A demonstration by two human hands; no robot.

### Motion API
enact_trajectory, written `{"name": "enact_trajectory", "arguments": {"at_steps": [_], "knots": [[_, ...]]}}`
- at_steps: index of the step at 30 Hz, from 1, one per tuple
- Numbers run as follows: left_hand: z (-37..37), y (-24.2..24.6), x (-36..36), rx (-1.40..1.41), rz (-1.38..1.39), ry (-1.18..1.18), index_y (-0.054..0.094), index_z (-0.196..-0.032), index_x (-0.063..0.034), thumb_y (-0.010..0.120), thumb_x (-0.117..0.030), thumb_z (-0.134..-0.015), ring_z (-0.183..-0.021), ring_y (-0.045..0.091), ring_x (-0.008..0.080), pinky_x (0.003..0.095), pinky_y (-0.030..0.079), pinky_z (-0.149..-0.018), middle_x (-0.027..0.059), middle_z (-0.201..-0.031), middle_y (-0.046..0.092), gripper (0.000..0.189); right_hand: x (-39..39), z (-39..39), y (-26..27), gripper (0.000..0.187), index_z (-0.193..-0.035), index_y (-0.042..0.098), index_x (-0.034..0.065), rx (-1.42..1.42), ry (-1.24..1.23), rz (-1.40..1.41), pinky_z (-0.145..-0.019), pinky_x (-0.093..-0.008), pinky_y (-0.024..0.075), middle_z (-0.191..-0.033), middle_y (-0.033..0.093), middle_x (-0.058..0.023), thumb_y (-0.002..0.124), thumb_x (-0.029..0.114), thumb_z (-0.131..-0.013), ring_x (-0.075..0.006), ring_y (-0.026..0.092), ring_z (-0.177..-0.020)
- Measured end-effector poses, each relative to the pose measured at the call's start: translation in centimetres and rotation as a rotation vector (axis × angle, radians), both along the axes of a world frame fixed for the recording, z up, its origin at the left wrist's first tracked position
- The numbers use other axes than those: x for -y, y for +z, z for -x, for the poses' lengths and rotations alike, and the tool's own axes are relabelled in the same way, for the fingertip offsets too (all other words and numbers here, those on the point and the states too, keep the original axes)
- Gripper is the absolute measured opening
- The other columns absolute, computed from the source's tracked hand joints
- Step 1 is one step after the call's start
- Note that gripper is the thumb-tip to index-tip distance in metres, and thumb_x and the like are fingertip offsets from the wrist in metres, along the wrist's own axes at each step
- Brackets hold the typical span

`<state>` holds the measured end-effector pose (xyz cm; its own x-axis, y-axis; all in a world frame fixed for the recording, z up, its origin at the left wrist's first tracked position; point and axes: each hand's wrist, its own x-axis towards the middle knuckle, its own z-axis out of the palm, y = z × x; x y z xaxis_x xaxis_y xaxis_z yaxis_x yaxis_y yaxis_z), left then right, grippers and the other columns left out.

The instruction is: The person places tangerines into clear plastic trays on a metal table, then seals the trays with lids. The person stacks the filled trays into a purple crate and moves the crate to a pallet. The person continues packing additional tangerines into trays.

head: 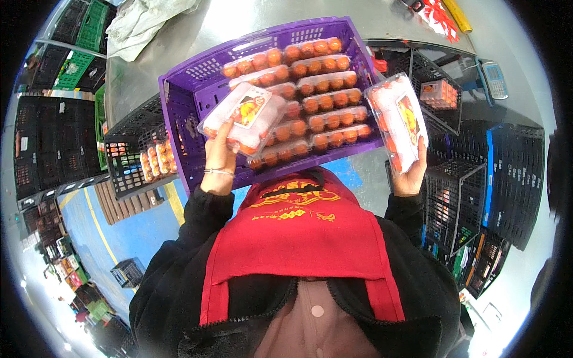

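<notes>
A purple plastic crate (179, 96) stands before me, holding two rows of clear plastic packs of orange-red round fruit (331, 100), set on edge. My left hand (219, 156) grips a labelled clear fruit pack (244, 114) over the crate's left part, its label facing up. Beyond the crate's right wall, my right hand (412, 172) holds another labelled fruit pack (399, 123), tilted steeply, with its fingers partly hidden beneath it. Fruit shows along the edges of both held packs.
The crate rests by a steel table (138, 80) with a crumpled plastic sheet (143, 22). Black crates with fruit packs stand left (134, 147) and right (443, 89). A handheld-looking keypad device (494, 80) is at the right. Stacked black crates (515, 179) line the right side.
</notes>
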<state>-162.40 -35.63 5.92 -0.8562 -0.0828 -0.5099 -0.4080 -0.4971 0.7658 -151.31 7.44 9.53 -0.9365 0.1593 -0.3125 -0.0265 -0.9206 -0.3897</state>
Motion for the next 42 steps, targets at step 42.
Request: {"name": "enact_trajectory", "arguments": {"at_steps": [42], "knots": [[1.6,-8.6,-6.5,-0.113,0.789,-0.262,0.041,-0.138,0.0019,0.087,-0.032,-0.081,-0.109,0.063,0.0236,0.0369,0.055,-0.090,0.0190,-0.125,0.060,0.080,11.7,11.3,-5.9,0.043,-0.122,0.060,0.0098,0.729,0.286,-0.305,-0.082,-0.0372,0.0514,-0.104,0.067,-0.0060,0.054,0.048,-0.104,-0.0229,0.062,-0.094]]}}
